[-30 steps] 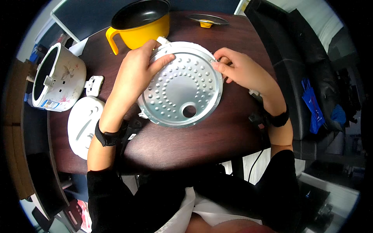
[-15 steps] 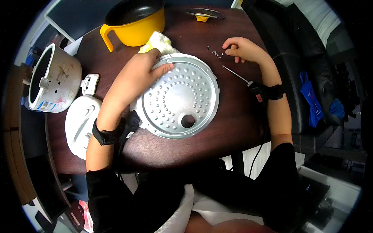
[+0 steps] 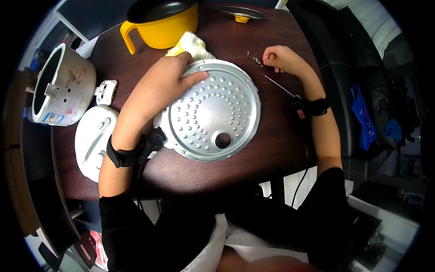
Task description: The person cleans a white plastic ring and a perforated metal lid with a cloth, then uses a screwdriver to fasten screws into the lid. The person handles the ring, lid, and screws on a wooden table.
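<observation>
A round perforated metal plate [image 3: 213, 111] lies flat on the dark wooden table [image 3: 276, 145] in front of me. My left hand [image 3: 165, 79] rests on its upper left rim, fingers spread over the metal. My right hand [image 3: 278, 58] is off to the upper right, fingers curled down at a few small screws [image 3: 256, 59] on the table. A thin screwdriver [image 3: 283, 88] lies just below that hand. A yellow-white cloth [image 3: 192, 45] shows behind my left hand.
A yellow pot with a dark lining [image 3: 161, 22] stands at the back. A white cooker body [image 3: 59, 86] sits at the left, with a white lid shell [image 3: 93, 138] and a small white latch part [image 3: 105, 92] beside it. A black cord [image 3: 152, 145] lies under the plate's left edge.
My right hand let go of the plate and moved up and right to the screws. The plate was lowered flat on the table. My left hand stayed on its rim.
</observation>
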Tool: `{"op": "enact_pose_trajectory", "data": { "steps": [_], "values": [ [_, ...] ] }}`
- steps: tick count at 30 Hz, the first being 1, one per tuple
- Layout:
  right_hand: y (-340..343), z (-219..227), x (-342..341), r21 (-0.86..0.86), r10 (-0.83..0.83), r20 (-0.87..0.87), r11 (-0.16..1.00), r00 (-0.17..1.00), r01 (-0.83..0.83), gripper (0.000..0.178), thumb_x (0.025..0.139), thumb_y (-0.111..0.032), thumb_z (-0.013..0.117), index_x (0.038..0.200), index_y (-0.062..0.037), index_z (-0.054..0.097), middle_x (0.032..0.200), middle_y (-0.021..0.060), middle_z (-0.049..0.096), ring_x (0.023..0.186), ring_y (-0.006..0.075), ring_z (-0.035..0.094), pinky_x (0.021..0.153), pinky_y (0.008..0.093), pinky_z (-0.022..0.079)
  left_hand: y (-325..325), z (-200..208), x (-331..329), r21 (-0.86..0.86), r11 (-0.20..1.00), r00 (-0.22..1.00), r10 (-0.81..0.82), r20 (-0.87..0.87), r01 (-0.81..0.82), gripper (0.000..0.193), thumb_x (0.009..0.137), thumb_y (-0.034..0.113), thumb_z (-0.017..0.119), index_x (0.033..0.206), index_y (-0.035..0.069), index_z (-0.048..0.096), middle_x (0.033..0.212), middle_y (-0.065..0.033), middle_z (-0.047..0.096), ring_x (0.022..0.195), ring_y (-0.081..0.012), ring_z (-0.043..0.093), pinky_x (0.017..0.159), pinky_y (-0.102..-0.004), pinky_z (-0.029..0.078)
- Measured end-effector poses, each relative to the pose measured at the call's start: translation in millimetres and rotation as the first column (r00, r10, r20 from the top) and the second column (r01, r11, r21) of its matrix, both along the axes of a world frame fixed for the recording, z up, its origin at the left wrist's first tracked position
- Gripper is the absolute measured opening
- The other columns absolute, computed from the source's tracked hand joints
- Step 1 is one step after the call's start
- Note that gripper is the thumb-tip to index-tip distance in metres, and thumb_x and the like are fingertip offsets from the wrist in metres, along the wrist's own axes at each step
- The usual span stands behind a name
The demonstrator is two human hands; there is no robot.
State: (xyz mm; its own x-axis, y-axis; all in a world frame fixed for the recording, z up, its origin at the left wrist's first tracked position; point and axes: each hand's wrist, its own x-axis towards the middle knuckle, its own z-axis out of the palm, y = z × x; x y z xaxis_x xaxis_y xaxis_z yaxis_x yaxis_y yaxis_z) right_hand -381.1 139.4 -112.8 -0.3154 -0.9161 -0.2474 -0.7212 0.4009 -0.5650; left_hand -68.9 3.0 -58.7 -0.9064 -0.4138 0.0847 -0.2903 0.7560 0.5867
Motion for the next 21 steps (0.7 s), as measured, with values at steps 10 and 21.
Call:
{"op": "enact_pose_trajectory", "data": {
  "steps": [10,21],
  "values": [
    [13,59,40,-0.184,0.044,0.059,0.982,0.997,-0.033,0.009,0.087,-0.012,0.061,0.086,-0.0034,0.062,0.064,-0.0027,0.056,0.053,0.0051,0.053,0.049,0.0188,0.04,5,2,-3,0.01,1.0,0.991,-0.012,-0.136,0.013,0.043,0.082,0.032,0.07,0.096,-0.007,0.063,0.079,-0.0227,0.065,0.074,-0.0323,0.066,0.069,-0.0362,0.051],
    [17,60,148,-0.799,0.265,-0.134,0.542,0.955,-0.262,0.011,0.079,-0.01,0.071,0.089,-0.0089,0.066,0.096,0.0033,0.06,0.095,0.0182,0.057,0.08,0.0293,0.047,41,22,5,0.039,0.997,0.923,0.071,-0.378,-0.061,0.032,0.078,0.023,0.074,0.088,-0.004,0.059,0.07,-0.0201,0.063,0.065,-0.0316,0.066,0.059,-0.0344,0.051]
  ]
}}
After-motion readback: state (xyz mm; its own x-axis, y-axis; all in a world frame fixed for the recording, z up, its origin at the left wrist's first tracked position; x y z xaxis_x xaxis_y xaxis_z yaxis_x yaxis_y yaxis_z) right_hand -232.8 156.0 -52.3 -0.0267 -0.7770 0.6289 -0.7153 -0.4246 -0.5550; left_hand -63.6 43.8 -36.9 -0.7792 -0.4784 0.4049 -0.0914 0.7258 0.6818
